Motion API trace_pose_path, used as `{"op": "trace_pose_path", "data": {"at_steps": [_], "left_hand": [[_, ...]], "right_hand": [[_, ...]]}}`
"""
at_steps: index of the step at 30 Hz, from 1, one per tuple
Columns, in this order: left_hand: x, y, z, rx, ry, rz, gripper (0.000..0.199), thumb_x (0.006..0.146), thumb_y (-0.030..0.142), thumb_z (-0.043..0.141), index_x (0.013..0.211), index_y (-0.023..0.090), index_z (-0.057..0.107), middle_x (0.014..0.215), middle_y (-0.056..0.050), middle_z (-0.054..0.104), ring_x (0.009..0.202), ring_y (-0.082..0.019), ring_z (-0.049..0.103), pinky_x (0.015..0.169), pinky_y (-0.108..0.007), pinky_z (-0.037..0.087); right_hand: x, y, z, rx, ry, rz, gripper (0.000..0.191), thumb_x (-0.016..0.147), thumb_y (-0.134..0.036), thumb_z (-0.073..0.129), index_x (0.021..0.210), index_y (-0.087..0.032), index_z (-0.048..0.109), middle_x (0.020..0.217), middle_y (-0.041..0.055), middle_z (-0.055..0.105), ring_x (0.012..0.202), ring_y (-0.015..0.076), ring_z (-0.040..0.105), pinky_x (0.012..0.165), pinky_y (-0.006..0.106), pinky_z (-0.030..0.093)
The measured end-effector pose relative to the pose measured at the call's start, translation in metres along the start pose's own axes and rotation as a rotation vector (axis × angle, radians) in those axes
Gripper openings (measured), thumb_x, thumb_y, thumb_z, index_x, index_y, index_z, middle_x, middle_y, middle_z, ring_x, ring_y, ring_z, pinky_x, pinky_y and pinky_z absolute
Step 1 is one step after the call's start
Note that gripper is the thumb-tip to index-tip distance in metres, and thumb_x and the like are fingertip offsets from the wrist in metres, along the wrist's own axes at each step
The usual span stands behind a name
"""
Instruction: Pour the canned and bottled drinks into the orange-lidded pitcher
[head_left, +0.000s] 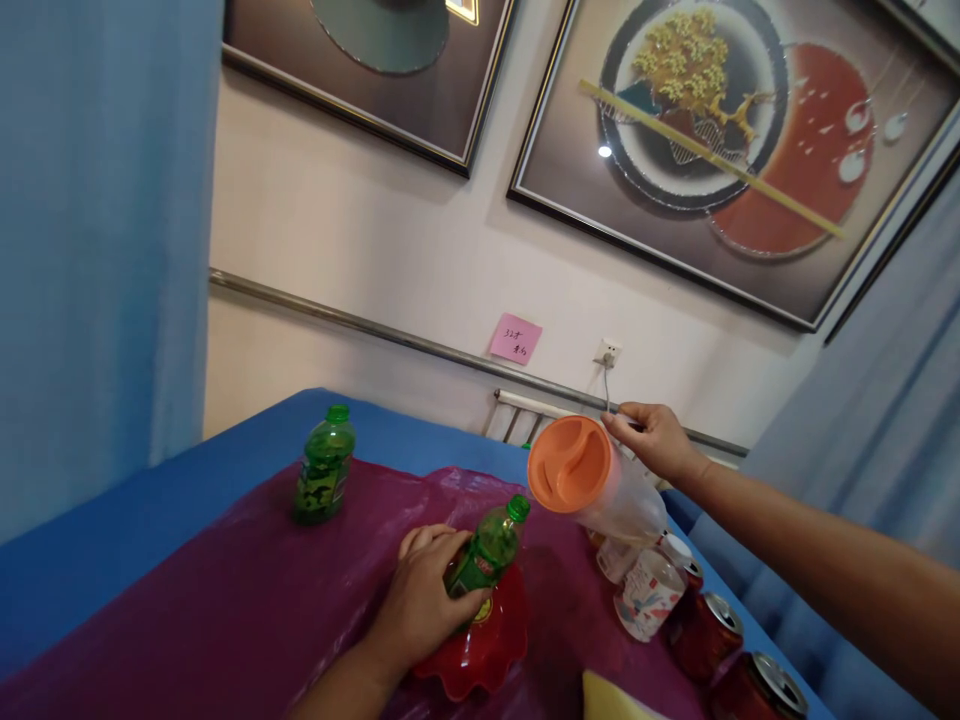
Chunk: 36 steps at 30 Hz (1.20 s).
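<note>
Clasping the bottle (490, 552), likely soft, light and best not squeezed hard, round its middle in the left hand (424, 600), with the dish (495, 655) under that grip, and the tipped jug (626, 510), probably stiffer and slick, near its lid (568, 465) in the right hand (660, 440).

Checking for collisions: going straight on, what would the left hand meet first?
Past its green bottle, the left hand would probably meet the orange lid of the pitcher in the right hand; depth is unclear.
</note>
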<state>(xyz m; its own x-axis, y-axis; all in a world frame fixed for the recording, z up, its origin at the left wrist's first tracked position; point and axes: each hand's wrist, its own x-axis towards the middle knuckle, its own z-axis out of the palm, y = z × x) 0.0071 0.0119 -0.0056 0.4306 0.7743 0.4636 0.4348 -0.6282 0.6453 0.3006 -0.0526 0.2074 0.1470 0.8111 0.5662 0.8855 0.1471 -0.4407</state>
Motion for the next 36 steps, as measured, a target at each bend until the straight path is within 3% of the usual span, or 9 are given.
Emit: {"op": "trace_pose_path", "data": {"at_steps": [14, 36], "left_hand": [[-0.003, 0.0, 0.0, -0.009, -0.052, -0.011, 0.058, 0.064, 0.034, 0.083, 0.119, 0.021, 0.07, 0.119, -0.011, 0.07, 0.118, -0.033, 0.056, 0.108, -0.05, 0.037], [-0.002, 0.003, -0.001, -0.019, -0.061, -0.005, 0.056, 0.064, 0.032, 0.082, 0.118, 0.021, 0.071, 0.117, -0.01, 0.07, 0.116, -0.033, 0.057, 0.106, -0.049, 0.039]], "right_hand": [[0.002, -0.003, -0.001, -0.129, -0.047, -0.092, 0.051, 0.083, -0.059, 0.055, 0.056, -0.024, 0.03, 0.055, -0.0055, 0.025, 0.052, 0.009, 0.026, 0.048, 0.025, 0.021], [0.003, -0.019, -0.004, -0.19, -0.052, -0.138, 0.049, 0.083, -0.058, 0.053, 0.055, -0.024, 0.03, 0.053, -0.006, 0.025, 0.05, 0.0088, 0.026, 0.047, 0.025, 0.021]]}}
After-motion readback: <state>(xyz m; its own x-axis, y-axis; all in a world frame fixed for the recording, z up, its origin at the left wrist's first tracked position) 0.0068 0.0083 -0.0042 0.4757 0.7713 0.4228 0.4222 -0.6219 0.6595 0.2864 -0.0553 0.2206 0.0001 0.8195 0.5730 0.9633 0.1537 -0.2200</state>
